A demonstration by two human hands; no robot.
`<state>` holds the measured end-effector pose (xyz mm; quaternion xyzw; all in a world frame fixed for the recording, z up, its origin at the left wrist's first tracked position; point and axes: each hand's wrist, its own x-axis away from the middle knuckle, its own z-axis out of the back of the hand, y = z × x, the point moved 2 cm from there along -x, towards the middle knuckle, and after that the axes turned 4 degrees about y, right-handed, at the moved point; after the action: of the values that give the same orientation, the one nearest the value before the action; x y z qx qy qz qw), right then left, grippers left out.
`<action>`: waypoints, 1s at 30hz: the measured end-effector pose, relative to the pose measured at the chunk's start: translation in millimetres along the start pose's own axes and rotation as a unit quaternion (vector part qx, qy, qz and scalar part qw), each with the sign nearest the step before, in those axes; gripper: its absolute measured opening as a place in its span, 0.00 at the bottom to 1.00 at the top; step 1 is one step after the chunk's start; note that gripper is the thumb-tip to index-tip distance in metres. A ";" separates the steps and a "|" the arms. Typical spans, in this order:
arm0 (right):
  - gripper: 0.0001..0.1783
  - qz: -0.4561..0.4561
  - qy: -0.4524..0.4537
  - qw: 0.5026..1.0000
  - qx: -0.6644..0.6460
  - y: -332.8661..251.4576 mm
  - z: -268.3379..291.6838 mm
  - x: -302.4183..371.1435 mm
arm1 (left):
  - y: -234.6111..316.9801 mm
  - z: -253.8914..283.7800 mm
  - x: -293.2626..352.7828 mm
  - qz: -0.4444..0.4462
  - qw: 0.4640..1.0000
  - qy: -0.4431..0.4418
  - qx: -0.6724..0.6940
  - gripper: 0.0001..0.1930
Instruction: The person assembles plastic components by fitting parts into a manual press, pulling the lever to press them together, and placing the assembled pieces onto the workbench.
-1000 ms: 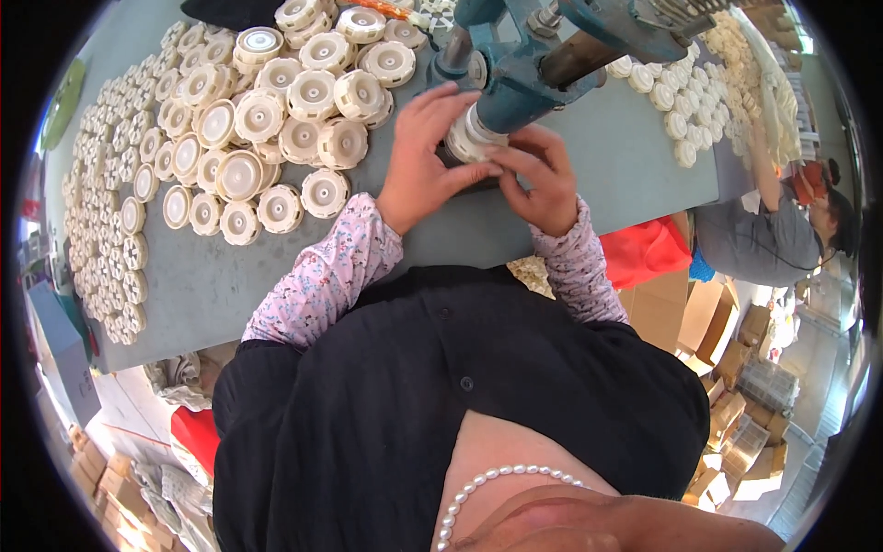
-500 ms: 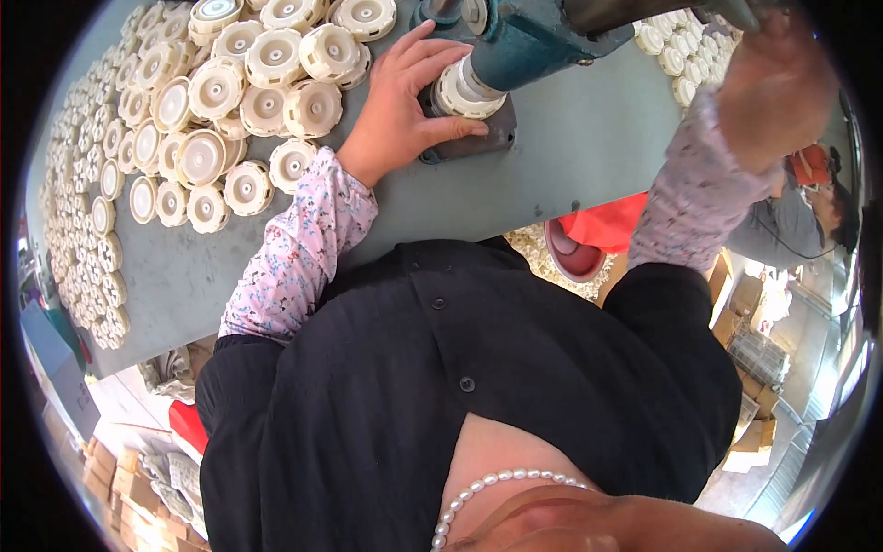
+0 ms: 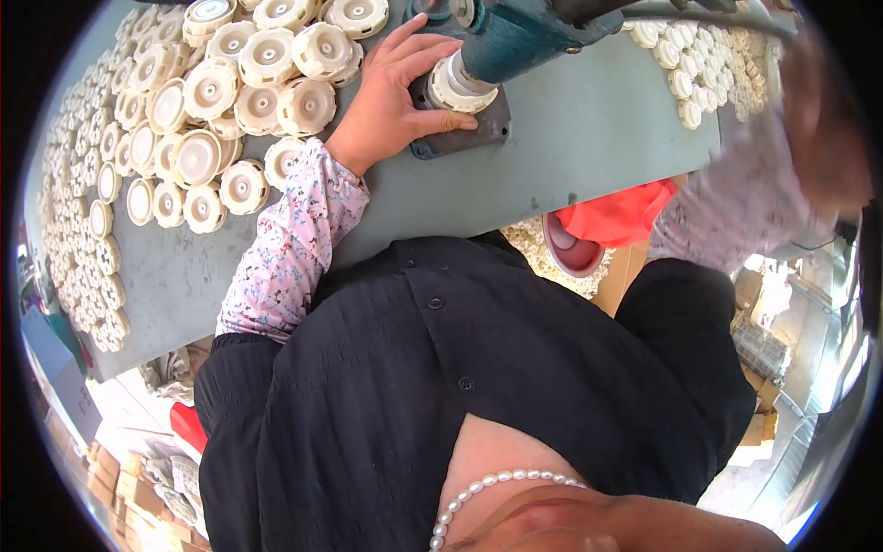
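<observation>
My left hand [image 3: 391,106] curls round a cream round plastic cap [image 3: 460,98], thumb in front and fingers behind. The cap sits on the dark base plate [image 3: 487,129] of a green hand press [image 3: 529,46], directly under its ram. At the upper right, my right hand [image 3: 828,138] is smeared by motion, close to the outer end of the press's long metal lever [image 3: 708,15]. Whether its fingers grip the lever does not show.
Many similar cream discs [image 3: 212,87] are heaped and spread across the left of the grey table [image 3: 589,138]. Smaller round pieces [image 3: 690,69] lie at the far right. Below the front edge are a pink bowl [image 3: 572,248], a red bag [image 3: 621,213] and cardboard boxes [image 3: 759,432].
My right hand has swung outward to the right and nearer me, and the lever has turned with more of it showing. My left hand stays at the cap.
</observation>
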<state>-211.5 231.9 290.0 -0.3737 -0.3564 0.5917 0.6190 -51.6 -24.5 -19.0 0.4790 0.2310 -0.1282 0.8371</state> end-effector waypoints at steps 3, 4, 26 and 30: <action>0.11 0.084 -0.138 0.987 0.019 -9.8 -65.6 17.8 | -3.0 2.4 4.2 0.009 1.000 0.012 0.009 0.40; 0.15 0.028 -0.164 0.980 0.108 -11.2 -102.6 6.8 | -3.7 3.3 6.4 0.014 1.000 0.017 0.015 0.41; 0.39 0.204 0.407 0.872 -0.178 30.7 -98.9 38.5 | 30.9 30.7 -16.6 -0.030 0.994 0.096 -0.047 0.34; 0.30 -0.047 0.628 0.776 -0.009 134.8 -70.5 6.9 | 32.6 104.0 -18.5 -0.032 0.962 0.167 -0.212 0.37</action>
<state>-211.8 238.6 137.9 -0.6504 0.0893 0.1922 0.7294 -25.9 -97.6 59.8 0.2976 0.4042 -0.0212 0.8646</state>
